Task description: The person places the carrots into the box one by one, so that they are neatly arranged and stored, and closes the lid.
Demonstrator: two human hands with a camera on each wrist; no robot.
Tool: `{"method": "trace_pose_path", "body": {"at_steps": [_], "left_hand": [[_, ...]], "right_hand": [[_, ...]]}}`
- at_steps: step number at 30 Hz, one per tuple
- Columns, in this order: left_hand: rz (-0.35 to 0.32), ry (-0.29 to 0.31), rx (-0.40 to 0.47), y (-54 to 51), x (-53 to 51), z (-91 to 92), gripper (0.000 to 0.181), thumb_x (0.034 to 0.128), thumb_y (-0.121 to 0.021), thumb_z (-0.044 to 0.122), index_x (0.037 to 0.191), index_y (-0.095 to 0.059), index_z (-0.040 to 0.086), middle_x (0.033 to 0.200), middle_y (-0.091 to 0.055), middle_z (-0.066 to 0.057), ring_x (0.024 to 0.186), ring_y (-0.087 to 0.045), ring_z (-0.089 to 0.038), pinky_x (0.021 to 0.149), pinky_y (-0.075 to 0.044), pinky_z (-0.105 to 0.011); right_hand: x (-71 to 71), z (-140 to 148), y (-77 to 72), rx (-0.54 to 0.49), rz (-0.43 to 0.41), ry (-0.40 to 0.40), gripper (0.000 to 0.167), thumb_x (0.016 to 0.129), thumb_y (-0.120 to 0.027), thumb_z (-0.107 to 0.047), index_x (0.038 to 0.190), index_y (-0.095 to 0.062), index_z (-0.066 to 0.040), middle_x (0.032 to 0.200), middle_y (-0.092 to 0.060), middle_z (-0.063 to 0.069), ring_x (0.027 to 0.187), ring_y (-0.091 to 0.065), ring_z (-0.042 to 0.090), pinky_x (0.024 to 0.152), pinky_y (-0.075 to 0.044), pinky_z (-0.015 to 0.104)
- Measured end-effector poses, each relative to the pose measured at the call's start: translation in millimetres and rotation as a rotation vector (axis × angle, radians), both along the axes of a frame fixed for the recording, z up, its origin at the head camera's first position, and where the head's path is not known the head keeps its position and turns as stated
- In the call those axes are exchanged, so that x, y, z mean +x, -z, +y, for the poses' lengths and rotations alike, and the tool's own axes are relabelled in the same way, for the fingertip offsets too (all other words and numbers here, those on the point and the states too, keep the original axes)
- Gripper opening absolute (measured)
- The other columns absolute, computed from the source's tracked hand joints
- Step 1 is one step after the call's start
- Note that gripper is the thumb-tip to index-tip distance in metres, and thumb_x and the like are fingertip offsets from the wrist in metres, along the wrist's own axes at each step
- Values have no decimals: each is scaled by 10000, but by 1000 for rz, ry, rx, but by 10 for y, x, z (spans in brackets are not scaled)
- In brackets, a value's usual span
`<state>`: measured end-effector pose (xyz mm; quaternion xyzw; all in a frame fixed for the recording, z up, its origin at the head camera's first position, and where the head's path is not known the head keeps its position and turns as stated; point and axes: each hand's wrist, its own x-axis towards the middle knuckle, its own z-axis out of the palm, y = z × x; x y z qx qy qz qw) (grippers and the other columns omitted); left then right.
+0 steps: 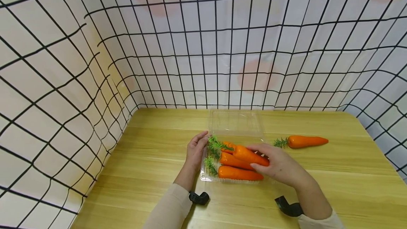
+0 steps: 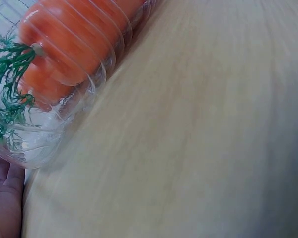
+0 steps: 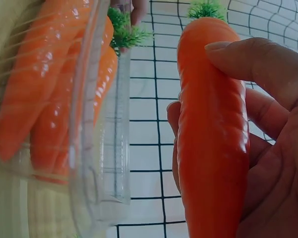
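My right hand [image 1: 281,162] grips an orange carrot [image 3: 211,124] with a green leafy top, its thumb on one side and fingers round the other. In the head view, this carrot appears over an open clear plastic box [image 1: 206,178]. Inside the box lie several more carrots [image 1: 240,173], side by side with their leafy tops [image 1: 210,165] to the left. At the box's far left corner, my left hand [image 1: 195,149] touches the outside with its fingers fairly straight. Only part of the left hand [image 2: 5,203] shows in the left wrist view.
Another carrot [image 1: 306,141] lies on the wooden table [image 1: 152,151] to the right of the box. The box's clear lid [image 1: 235,121] lies folded back behind it. A white cloth with a black grid [image 1: 222,45] surrounds the table's back and sides.
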<state>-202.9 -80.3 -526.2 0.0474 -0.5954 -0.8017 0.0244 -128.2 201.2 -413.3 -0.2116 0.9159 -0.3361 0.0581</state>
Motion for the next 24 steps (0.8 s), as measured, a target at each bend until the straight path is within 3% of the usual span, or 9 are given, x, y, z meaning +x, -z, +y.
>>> {"method": "trace_pose_path", "body": {"at_steps": [3, 12, 17, 24], "left_hand": [[6, 5, 0, 4, -7, 0, 382, 1004, -619, 146, 1343, -618, -30, 1309, -688, -206, 962, -649, -43, 826, -522, -172], [7, 2, 15, 15, -17, 4, 368, 1004, -610, 115, 1339, -619, -38, 1295, -692, -208, 911, -621, -44, 800, -508, -181], [13, 6, 34, 19, -10, -5, 353, 1004, -612, 93, 1334, -625, -30, 1294, -686, -227, 807, -540, -63, 689, -437, -189], [14, 13, 76, 17, -2, -10, 365, 999, -625, 96, 1337, -616, -43, 1047, -755, 4, 713, -489, -58, 609, -414, -175]], "right_hand": [[1, -28, 20, 3, 22, -9, 493, 922, -768, -254, 1392, -622, -216, 1323, -673, 18, 1102, -645, 175, 902, -571, 397], [-2, -154, 124, -14, 66, -79, 446, 904, -781, -222, 1330, -654, -259, 1301, -654, -1, 1067, -592, 150, 876, -551, 361], [-4, -214, 162, -19, 63, -114, 427, 910, -772, -204, 1316, -655, -263, 1274, -660, -16, 1052, -591, 138, 881, -556, 346], [-13, -279, 222, 3, 80, -127, 408, 917, -767, -235, 1307, -652, -263, 1248, -665, -26, 1020, -594, 112, 892, -557, 368]]}}
